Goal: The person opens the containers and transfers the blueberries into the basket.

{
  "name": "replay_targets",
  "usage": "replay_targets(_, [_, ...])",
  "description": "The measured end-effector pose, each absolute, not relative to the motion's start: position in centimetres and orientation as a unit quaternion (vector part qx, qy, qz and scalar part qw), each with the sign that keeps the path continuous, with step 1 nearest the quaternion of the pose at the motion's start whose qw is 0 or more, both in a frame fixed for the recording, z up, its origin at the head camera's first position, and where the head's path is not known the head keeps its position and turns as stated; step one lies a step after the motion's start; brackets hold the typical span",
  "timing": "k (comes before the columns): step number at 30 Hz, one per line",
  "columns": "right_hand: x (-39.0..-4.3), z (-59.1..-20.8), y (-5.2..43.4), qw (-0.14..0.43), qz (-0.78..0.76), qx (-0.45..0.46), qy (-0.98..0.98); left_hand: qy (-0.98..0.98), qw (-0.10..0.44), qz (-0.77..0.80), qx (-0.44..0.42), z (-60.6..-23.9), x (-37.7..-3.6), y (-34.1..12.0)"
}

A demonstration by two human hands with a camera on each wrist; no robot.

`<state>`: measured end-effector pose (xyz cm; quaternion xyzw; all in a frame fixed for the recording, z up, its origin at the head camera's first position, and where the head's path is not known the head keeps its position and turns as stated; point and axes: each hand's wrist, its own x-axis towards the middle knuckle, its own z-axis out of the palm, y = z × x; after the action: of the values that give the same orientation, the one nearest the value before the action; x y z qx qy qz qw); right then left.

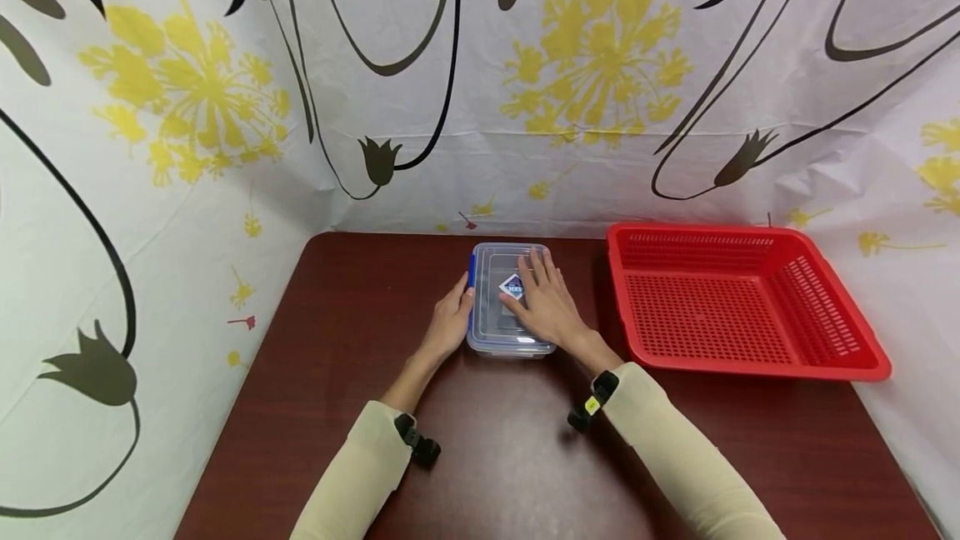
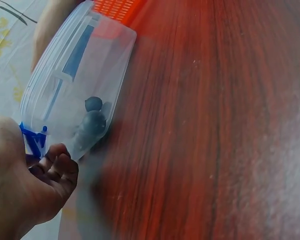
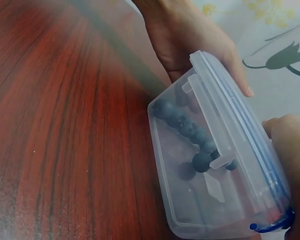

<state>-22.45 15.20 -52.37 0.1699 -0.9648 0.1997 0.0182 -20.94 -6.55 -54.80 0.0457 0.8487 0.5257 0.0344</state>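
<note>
A clear plastic food container (image 1: pixel 491 325) with a lid and a diamond-shaped label lies on the table near the wall. Along its left side my left hand (image 1: pixel 448 319) grips the edge, fingers curled by a blue latch (image 2: pixel 35 144) in the left wrist view. My right hand (image 1: pixel 551 307) rests on the lid with its fingers spread, partly covering the label. Through the container's wall, dark round balls (image 3: pixel 176 120) show in a row in the right wrist view; whether they are joined I cannot tell.
A red perforated plastic basket (image 1: pixel 750 368) stands on the table to the right of the container. The dark reddish-brown wooden table (image 1: pixel 360 315) meets walls covered in flower-patterned sheeting (image 1: pixel 480 107) at the back and sides.
</note>
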Motion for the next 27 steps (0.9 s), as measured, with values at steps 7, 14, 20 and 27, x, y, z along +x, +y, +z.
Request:
replay_targets(7, [-22.47,-52.40,15.20,0.025,0.199,0.165,-0.966,0.850,0.025,0.524,0.047,-54.93,-20.94,-6.08])
replay_targets(14, [-22.42,-52.49,15.02,0.027,0.201,0.167,-0.965,0.842,0.017,0.535,0.062,-55.10,-20.86,-6.12])
replay_targets(20, [-22.36,-52.44,15.02,0.026,0.198,0.165,-0.966,0.840,0.010,0.536,0.090,-55.43,-21.13,-6.33])
replay_targets(27, [-22.42,-52.53,15.07,0.025,0.198,0.168,-0.965,0.846,0.006,0.525,0.099,-55.23,-21.25,-6.45])
